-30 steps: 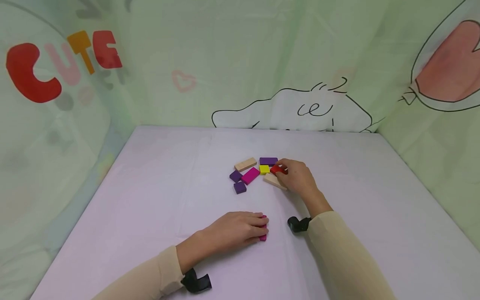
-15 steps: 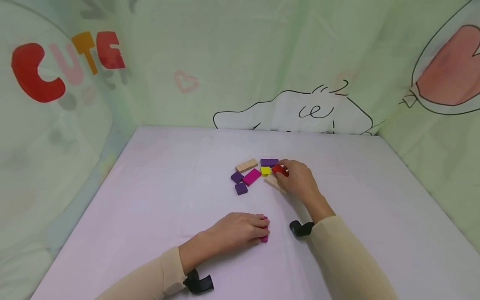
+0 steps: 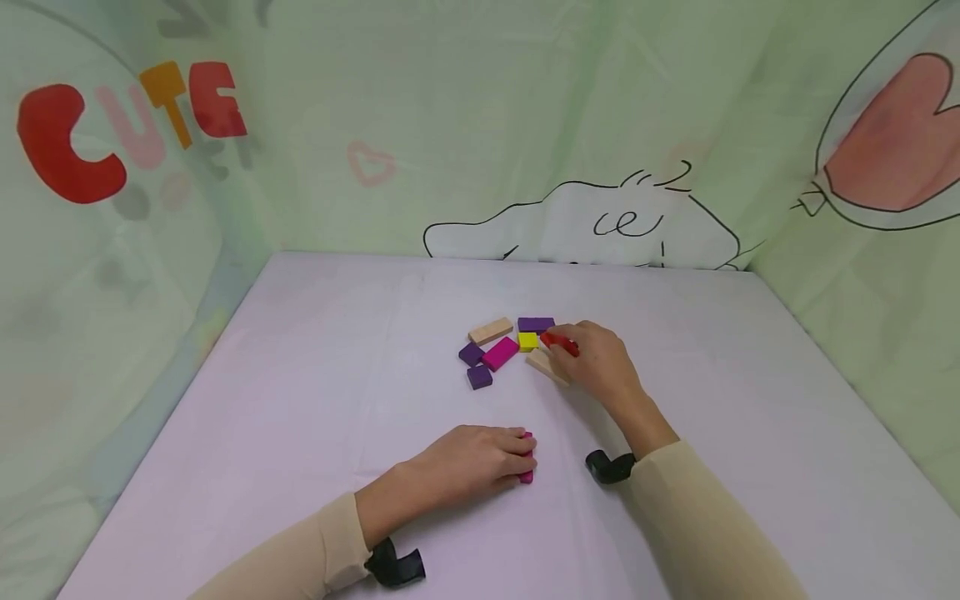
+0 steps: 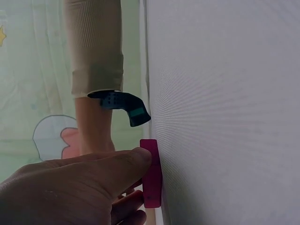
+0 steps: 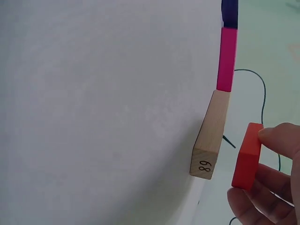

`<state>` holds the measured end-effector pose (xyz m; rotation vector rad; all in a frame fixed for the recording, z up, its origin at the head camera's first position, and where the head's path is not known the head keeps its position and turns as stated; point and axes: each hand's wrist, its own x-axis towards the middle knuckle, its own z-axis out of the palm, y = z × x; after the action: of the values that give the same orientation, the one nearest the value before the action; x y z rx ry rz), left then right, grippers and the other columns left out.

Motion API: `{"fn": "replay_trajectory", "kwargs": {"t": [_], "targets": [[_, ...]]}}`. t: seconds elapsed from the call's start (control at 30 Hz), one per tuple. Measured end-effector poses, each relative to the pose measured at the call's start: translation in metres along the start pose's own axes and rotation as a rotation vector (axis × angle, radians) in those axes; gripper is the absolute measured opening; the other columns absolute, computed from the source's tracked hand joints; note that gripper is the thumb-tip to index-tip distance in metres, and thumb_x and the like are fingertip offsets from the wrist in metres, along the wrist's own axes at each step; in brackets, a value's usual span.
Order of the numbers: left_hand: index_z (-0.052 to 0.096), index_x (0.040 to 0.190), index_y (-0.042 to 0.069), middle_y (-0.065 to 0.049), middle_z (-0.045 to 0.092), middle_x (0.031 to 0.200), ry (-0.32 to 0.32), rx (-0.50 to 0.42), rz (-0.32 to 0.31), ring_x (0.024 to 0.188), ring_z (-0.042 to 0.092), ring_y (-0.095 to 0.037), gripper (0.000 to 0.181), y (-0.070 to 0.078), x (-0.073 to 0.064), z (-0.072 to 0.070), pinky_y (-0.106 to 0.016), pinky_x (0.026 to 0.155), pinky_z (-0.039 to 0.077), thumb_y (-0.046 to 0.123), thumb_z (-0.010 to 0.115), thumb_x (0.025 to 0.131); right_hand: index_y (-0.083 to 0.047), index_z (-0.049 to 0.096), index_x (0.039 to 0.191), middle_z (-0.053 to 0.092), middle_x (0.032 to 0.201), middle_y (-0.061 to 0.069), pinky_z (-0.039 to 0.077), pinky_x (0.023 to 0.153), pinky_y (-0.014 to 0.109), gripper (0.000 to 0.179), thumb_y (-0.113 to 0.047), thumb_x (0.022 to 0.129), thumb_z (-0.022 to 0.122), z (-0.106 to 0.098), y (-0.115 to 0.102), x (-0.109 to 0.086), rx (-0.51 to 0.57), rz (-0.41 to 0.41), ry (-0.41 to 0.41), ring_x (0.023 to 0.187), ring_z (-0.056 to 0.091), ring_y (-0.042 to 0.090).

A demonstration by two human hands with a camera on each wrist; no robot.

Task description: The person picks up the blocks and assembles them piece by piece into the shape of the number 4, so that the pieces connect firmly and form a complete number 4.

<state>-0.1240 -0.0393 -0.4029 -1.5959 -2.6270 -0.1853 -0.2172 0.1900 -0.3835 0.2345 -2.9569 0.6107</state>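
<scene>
My left hand [image 3: 476, 458] rests low at the front middle of the table, thumb and fingers pinching a magenta wooden block [image 4: 152, 183] close to the surface. Farther back, my right hand [image 3: 603, 362] pinches a red block [image 5: 247, 159] between thumb and fingers. In the right wrist view the red block hangs apart from a plain wooden block [image 5: 211, 131] with a number on its end. Beside the red block in the head view are a yellow block [image 3: 528, 342] and a long purple block [image 3: 536, 324]. The right fingers partly cover the red block there.
Left of the yellow block lie another magenta block [image 3: 500, 354], a second plain block [image 3: 491, 330] and two small purple blocks [image 3: 480, 377]. Fabric walls [image 3: 480, 100] enclose the white table [image 3: 300, 375] at the back and sides. Black wrist cameras [image 3: 395, 567] hang below both sleeves.
My right hand has raised the red block slightly and its angle has turned, showing more of it past the fingers. The left hand and its magenta block stay in place.
</scene>
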Motion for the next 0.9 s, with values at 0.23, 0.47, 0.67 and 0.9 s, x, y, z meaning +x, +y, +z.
{"fn": "replay_trajectory", "kwargs": {"t": [0.23, 0.47, 0.67, 0.9], "targets": [[0.072, 0.133, 0.021, 0.004, 0.068, 0.14, -0.004, -0.012, -0.012, 0.138, 0.057, -0.012, 0.035, -0.001, 0.0, 0.002, -0.024, 0.111, 0.047, 0.027, 0.071, 0.099, -0.009, 0.068, 0.136, 0.07, 0.122, 0.02, 0.062, 0.088, 0.051, 0.045, -0.027, 0.096, 0.075, 0.0, -0.011, -0.008, -0.014, -0.063, 0.021, 0.108, 0.066, 0.038], [0.072, 0.134, 0.021, 0.004, 0.068, 0.14, -0.003, -0.031, -0.021, 0.138, 0.057, -0.012, 0.036, -0.001, 0.0, 0.001, -0.025, 0.11, 0.047, 0.027, 0.072, 0.099, -0.008, 0.071, 0.131, 0.073, 0.115, 0.016, 0.064, 0.084, 0.046, 0.041, -0.021, 0.093, 0.077, 0.004, -0.023, -0.018, -0.003, -0.121, 0.046, 0.101, 0.069, 0.034], [0.073, 0.131, 0.021, 0.004, 0.068, 0.139, 0.026, -0.02, 0.008, 0.138, 0.058, -0.013, 0.033, -0.002, -0.001, 0.003, -0.025, 0.11, 0.048, 0.026, 0.071, 0.099, -0.006, 0.072, 0.128, 0.075, 0.113, 0.015, 0.064, 0.082, 0.043, 0.039, -0.017, 0.092, 0.079, 0.006, -0.03, -0.026, 0.011, -0.151, 0.041, 0.097, 0.069, 0.031], [0.073, 0.132, 0.021, 0.004, 0.068, 0.14, 0.019, -0.017, 0.006, 0.138, 0.057, -0.013, 0.033, -0.002, -0.001, 0.003, -0.025, 0.109, 0.049, 0.027, 0.071, 0.099, -0.008, 0.075, 0.123, 0.075, 0.099, 0.009, 0.06, 0.07, 0.032, 0.035, -0.018, 0.09, 0.081, 0.013, -0.037, -0.034, 0.045, -0.171, 0.005, 0.083, 0.064, 0.022]]}}
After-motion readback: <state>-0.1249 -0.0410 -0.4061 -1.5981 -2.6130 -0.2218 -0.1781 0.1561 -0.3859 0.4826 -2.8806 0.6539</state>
